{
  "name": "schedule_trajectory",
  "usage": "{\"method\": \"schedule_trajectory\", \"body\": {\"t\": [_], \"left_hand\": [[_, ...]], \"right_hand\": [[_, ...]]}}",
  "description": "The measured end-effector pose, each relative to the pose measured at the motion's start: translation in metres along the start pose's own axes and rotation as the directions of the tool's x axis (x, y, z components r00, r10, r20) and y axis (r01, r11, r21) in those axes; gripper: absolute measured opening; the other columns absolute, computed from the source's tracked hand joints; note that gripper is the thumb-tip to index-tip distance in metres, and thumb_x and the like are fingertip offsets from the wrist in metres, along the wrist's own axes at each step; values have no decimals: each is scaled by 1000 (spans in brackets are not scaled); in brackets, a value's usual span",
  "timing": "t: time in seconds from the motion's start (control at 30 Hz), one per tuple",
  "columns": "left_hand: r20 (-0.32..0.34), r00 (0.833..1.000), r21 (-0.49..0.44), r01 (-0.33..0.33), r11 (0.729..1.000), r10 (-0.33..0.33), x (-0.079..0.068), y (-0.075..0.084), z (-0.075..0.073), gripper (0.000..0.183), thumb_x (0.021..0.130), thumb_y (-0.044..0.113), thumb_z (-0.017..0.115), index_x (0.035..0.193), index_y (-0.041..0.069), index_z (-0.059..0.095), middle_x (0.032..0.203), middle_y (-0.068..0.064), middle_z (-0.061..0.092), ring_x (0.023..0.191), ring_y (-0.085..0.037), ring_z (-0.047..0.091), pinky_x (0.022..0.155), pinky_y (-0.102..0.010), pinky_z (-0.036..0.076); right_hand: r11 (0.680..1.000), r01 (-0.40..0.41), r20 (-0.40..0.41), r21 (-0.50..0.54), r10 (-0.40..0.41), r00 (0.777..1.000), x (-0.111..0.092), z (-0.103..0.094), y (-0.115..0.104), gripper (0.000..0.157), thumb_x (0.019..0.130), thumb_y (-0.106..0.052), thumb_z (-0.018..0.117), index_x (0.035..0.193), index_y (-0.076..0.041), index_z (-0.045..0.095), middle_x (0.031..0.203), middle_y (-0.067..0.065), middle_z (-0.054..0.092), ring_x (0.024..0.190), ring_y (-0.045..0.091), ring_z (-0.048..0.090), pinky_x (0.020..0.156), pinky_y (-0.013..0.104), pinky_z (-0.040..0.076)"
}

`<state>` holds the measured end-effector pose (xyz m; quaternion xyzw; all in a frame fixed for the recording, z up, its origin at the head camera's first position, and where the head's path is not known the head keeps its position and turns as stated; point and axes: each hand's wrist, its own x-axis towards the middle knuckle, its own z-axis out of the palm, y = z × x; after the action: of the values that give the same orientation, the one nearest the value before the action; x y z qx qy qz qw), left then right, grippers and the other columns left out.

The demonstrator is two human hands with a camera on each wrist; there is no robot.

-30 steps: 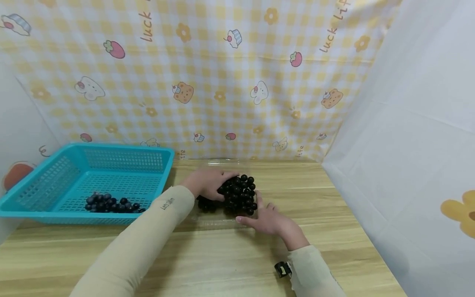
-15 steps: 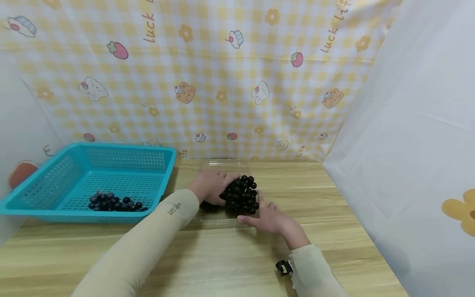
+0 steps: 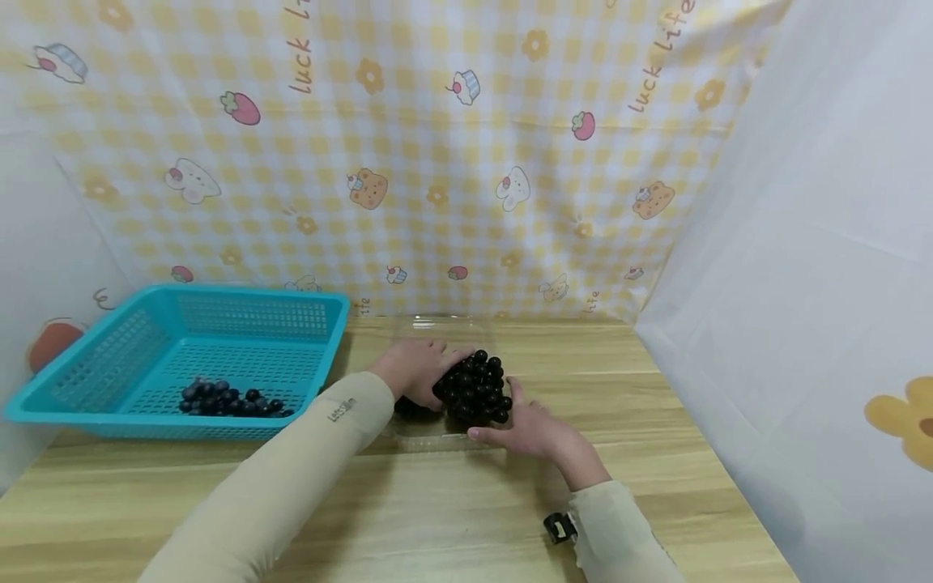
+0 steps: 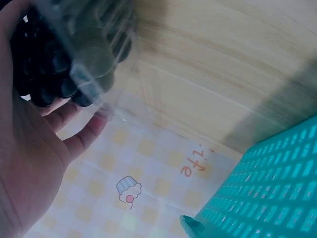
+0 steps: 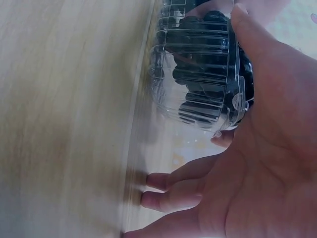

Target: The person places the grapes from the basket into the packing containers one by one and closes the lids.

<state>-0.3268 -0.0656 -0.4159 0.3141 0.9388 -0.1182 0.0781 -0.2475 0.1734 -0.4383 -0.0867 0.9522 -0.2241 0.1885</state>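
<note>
In the head view my left hand [image 3: 420, 374] holds a bunch of black grapes [image 3: 474, 391] from its left side, over the right part of a clear plastic clamshell box [image 3: 430, 443]. More dark grapes [image 3: 415, 408] sit in the box under that hand. At the box's right end is my right hand [image 3: 534, 429], its thumb and index finger touching the rim. In the right wrist view, its other fingers [image 5: 178, 196] spread out straight near the table. The left wrist view shows grapes [image 4: 47, 69] against the box's clear wall [image 4: 81, 74].
A turquoise perforated basket [image 3: 251, 344] stands to the left, with a smaller bunch of dark grapes [image 3: 226, 399] inside. The box's raised clear lid [image 3: 442, 325] is at the back, near the checked cloth [image 3: 452, 162]. Wood-grain tabletop [image 3: 437, 518] lies in front.
The left hand and the grape bunch have shifted slightly to the right and down in the view, while the camera has also moved a little. The right hand stays at the box's end.
</note>
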Motion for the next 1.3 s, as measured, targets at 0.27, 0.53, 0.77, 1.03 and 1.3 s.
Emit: {"method": "schedule_trajectory", "body": {"t": [0.27, 0.53, 0.77, 1.03, 1.3], "left_hand": [[50, 999, -140, 13, 990, -6, -6, -3, -12, 125, 83, 61, 85, 173, 32, 4, 168, -22, 41, 146, -42, 54, 118, -61, 48], [134, 986, -301, 139, 944, -102, -19, -22, -19, 119, 88, 56, 84, 173, 32, 6, 168, -17, 43, 148, -38, 52, 120, -58, 46], [179, 979, -274, 149, 950, -102, -28, -36, -22, 105, 92, 64, 76, 172, 21, 22, 171, -14, 41, 154, -37, 46, 123, -58, 42], [161, 982, -260, 139, 955, -99, -34, -42, -20, 86, 94, 67, 71, 156, 11, 51, 162, -14, 52, 146, -37, 54, 118, -58, 47], [141, 987, -290, 115, 950, -76, -36, -47, -17, 80, 95, 62, 73, 153, 9, 55, 154, -13, 60, 143, -36, 57, 118, -56, 48]], "right_hand": [[997, 32, -18, 66, -31, 999, -1, -2, 1, 134, 83, -76, 76, 171, -5, 3, 145, 42, 57, 138, 51, 58, 113, 64, 50], [996, 23, -16, 82, -21, 1000, -2, -11, -12, 135, 83, -73, 78, 169, 3, 7, 166, 39, 32, 152, 52, 42, 120, 66, 42], [997, -40, -114, 71, 48, 992, 10, -3, -32, 135, 86, -80, 69, 167, 9, 8, 168, 41, 24, 150, 55, 43, 117, 65, 45], [991, -124, -197, 46, 131, 972, 17, 13, -45, 135, 86, -80, 69, 166, 11, 9, 164, 41, 32, 127, 52, 64, 101, 58, 58], [990, -108, -213, 95, 126, 969, 19, 15, -47, 114, 91, -51, 72, 164, 13, 12, 162, 41, 34, 124, 50, 65, 105, 56, 57]]}}
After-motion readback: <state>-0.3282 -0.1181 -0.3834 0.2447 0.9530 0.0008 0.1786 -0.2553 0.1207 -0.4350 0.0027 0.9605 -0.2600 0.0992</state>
